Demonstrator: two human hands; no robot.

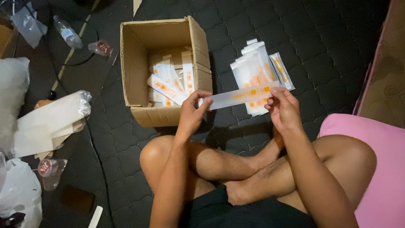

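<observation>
- Now the left hand and the right hand hold one long clear sleeve between them, level above the mat.
- The left hand's fingers pinch the sleeve's left end; thumb and fingertips press together on it.
- The right hand's fingers pinch the right end the same way, thumb on top.
- The sleeve is see-through with orange marks near its middle and right part; it lies almost flat, its right end a little higher.
- Behind the sleeve, a pile of like packets, white with orange marks, lies on the mat, just beside the right hand.
- A cardboard box stands open on the mat, near the left hand; its front right corner is close to the left fingers.
- Inside the box, more packets lie heaped against the right wall.
- The person sits cross-legged on the dark quilted mat, knees below the hands.
- A pink cushion lies at the mat's right edge, touching the right knee.
- Off the mat's left edge, a bundle of flat white sheets in clear plastic lies on the floor.
- A plastic cup with a red lid lies near the bundle; another cup lies left of the box.
- A clear bottle lies on the floor toward the far left corner.
- White bags lie along the left edge of the view.
</observation>
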